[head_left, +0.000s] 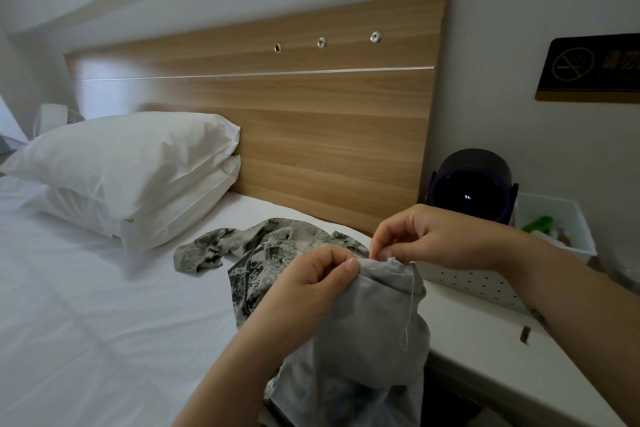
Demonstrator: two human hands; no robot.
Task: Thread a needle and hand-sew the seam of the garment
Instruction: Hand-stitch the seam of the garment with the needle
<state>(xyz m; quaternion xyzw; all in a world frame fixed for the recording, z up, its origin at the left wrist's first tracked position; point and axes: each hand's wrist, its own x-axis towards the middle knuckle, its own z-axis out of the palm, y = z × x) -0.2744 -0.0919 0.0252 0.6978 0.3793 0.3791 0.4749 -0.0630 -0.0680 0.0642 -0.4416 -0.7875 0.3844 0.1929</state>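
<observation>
Pale walls (485, 45) close in a small bedroom, and most of the floor goes to a bed (86, 305) under a white sheet. Behind it stands a broad wooden headboard (311, 121) with a thin metal strip across it. Two white pillows (131, 163) are stacked at the head of the bed on the left side. A white nightstand (485, 340) sits just beside the mattress on the right.

From where I stand, the garment (367, 329) lies over the right edge of the bed. Its camouflage part is spread on the sheet, and a plain grey part is lifted up between the person's hands. The left hand (311, 281) grips a bunch of the grey cloth, fingers curled under and thumb pressed flat on the top edge. The right hand (436, 236) is just beside it, thumb and forefinger pinching that same raw edge. Any needle between those fingertips is too small for me to make out.

A dark rounded device (471, 180) with a purple ring stands at the back of the nightstand. A black sign (588, 69) hangs on the wall above it. A white bin (585, 243) to its right holds something green (538, 222), and a white perforated panel (478, 282) lies in front. A pale thread (410, 305) hangs from the seam edge in a long thin loop down the grey cloth.
</observation>
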